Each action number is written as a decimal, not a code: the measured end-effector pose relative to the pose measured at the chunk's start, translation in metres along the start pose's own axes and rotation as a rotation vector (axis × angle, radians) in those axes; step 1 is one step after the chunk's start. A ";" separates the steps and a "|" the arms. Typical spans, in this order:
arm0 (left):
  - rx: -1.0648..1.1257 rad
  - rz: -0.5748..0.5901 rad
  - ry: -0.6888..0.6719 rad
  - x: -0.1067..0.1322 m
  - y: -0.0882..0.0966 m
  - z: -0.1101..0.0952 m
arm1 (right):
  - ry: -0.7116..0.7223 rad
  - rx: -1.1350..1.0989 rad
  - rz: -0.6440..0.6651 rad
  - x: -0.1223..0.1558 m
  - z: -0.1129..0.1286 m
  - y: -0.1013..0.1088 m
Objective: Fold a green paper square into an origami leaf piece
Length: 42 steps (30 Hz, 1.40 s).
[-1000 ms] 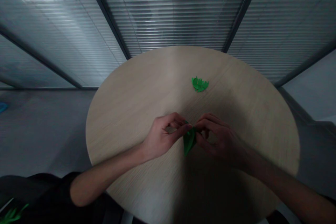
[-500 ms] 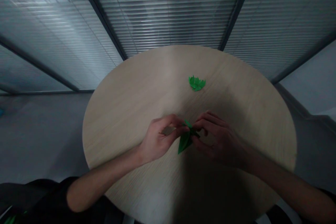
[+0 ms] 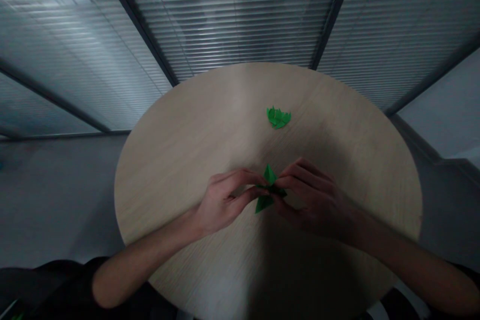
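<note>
Left hand [image 3: 225, 203]: fingers pinching the green origami piece [image 3: 265, 203] above the table.
Right hand [image 3: 318, 205]: pinching its other side; I read this as holding the folds closed.
Rest: green paper cluster [image 3: 278, 117] on the round wooden table [image 3: 180, 170].

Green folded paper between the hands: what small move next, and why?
Probably pinch its middle fold tighter, since the left hand and right hand both hold the green folded paper there, with one point sticking up and another down.

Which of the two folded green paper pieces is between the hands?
The pointed piece, pinched by the left hand and right hand. The other, the jagged green piece, lies on the round wooden table, farther forward, untouched.
</note>
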<state>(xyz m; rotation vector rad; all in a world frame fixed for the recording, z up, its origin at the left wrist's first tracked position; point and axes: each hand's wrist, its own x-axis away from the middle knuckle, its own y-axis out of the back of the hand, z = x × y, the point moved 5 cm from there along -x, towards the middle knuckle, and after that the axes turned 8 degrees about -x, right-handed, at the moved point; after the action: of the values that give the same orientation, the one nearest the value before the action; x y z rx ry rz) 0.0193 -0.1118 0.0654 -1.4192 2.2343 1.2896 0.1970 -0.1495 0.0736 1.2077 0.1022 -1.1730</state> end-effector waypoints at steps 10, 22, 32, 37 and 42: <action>-0.018 0.004 -0.044 0.000 -0.002 -0.001 | -0.005 0.039 0.062 0.002 0.000 -0.005; -0.115 -0.028 -0.038 0.000 -0.002 -0.003 | -0.061 -0.037 0.088 0.004 -0.006 -0.011; -0.123 -0.028 -0.073 0.000 0.000 -0.005 | -0.071 -0.109 0.101 -0.001 -0.004 -0.008; -0.118 -0.036 -0.087 0.001 0.000 -0.004 | -0.120 -0.147 0.031 -0.002 -0.007 -0.004; -0.118 -0.031 -0.094 0.003 0.000 -0.003 | -0.073 -0.152 0.035 0.000 -0.006 -0.003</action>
<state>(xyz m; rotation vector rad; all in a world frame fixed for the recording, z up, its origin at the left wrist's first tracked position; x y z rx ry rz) 0.0188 -0.1161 0.0655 -1.3959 2.0991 1.4677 0.1975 -0.1449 0.0687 1.0291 0.1130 -1.1562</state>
